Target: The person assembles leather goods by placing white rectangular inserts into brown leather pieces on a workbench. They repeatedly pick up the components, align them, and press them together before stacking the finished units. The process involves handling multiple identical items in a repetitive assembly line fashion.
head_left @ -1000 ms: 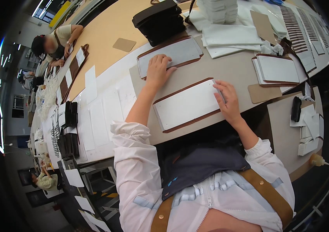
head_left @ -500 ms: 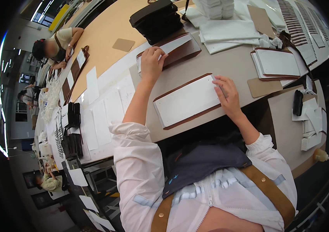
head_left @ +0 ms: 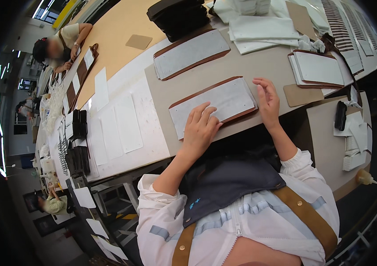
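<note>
Close in front of me lies a flat stack of long white panels with brown leather edging [head_left: 215, 99]. My left hand [head_left: 200, 128] rests over its near edge, fingers spread and slightly bent, gripping nothing. At the stack's right end my right hand [head_left: 269, 104] is raised with its fingers stretched out; it looks empty and just apart from the corner. Farther off, a second white panel stack with brown leather edging [head_left: 191, 54] lies flat on the grey board [head_left: 155, 86], with no hand on it.
Black folded pieces [head_left: 177, 20] are piled beyond the far stack. White sheets [head_left: 264, 29] and another brown-edged stack [head_left: 317, 68] lie at the right. A tan card [head_left: 304, 95] sits near the edge. Loose white strips [head_left: 126, 122] lie left. A co-worker [head_left: 62, 46] leans over the table.
My left hand has left the far stack and come down to the near one. The far stack, tilted before, now lies flat. The near stack has shifted slightly left and away; my right hand has lifted off it.
</note>
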